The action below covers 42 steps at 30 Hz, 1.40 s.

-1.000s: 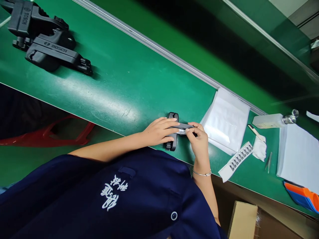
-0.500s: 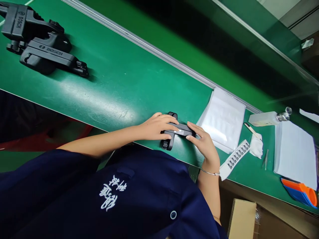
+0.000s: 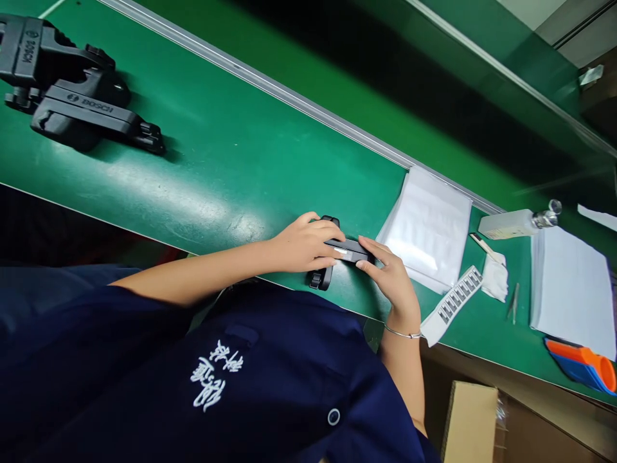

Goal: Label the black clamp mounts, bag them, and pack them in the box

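Note:
A black T-shaped plastic part (image 3: 359, 251) lies on the green table near its front edge, a small white label on its side. My left hand (image 3: 308, 245) reaches over its crosspiece, with a fingertip on the label and the other fingers against the part. My right hand (image 3: 388, 273) pinches the far end of the stem between thumb and fingers. Beyond my right wrist, a white strip of labels (image 3: 456, 302) rests on the table. Parts of the black piece are hidden under my left hand.
Several black parts marked BOSCH (image 3: 91, 106) are grouped at the far left. To the right lie plastic-covered sheets (image 3: 429, 225), a clear bottle (image 3: 508, 224), a white cloth (image 3: 495, 278), tweezers (image 3: 513, 303), a paper stack (image 3: 571, 289) and an orange-and-blue object (image 3: 581, 363). A cardboard box (image 3: 470, 421) stands below.
A left fingertip has shifted onto the white label, covering part of it. Both hands stay at the black part; the whole view has moved slightly.

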{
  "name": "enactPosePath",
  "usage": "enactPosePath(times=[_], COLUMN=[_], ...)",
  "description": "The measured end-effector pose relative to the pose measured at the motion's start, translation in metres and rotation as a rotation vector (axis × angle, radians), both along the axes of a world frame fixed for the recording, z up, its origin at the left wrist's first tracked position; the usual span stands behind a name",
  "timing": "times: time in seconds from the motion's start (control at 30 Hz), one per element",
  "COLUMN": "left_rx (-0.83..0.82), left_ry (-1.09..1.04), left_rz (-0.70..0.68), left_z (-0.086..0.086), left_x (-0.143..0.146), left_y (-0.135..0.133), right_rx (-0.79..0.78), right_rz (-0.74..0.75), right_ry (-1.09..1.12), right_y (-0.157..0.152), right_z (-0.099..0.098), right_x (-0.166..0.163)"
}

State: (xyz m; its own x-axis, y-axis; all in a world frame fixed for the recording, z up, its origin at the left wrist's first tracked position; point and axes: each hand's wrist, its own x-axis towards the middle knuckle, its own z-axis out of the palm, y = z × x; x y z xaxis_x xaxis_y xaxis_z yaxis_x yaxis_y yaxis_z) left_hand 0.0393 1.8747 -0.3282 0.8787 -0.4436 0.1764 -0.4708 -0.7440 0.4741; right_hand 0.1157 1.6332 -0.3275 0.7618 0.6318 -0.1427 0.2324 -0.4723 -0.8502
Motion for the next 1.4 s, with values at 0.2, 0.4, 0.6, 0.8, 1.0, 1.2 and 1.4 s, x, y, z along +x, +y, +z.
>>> enactPosePath(times=[0.2,0.4,0.6,0.8,1.0,1.2,1.4], left_rx=[0.135,0.216,0.254,0.246,0.136,-0.321,-0.32], left_ry=[-0.248,-0.299,-0.28,-0.245,-0.115,-0.038,0.043], left_rz=[-0.036,-0.047,-0.085,-0.006,0.033,0.58,0.483], left_z=[0.002,0.004,0.004,0.001,0.0,-0.001,-0.007], left_x=[-0.004,-0.001,0.001,-0.003,0.004,0.01,0.051], left_y=[-0.008,-0.004,-0.007,-0.005,-0.013,0.032,0.016], right_rx=[-0.018,-0.008,-0.001,0.008,-0.05,-0.13,-0.006], right_rz=[0.019,0.015,0.028,0.036,0.066,0.09,-0.19], right_ry=[-0.041,-0.059,-0.103,-0.143,-0.227,-0.426,-0.769], right_y=[0.0,-0.001,-0.002,-0.002,-0.004,0.006,-0.032], right_z=[-0.001,-0.004,-0.007,-0.012,-0.011,-0.014,0.02], right_x=[-0.001,-0.001,-0.003,-0.003,-0.003,-0.019,-0.049])
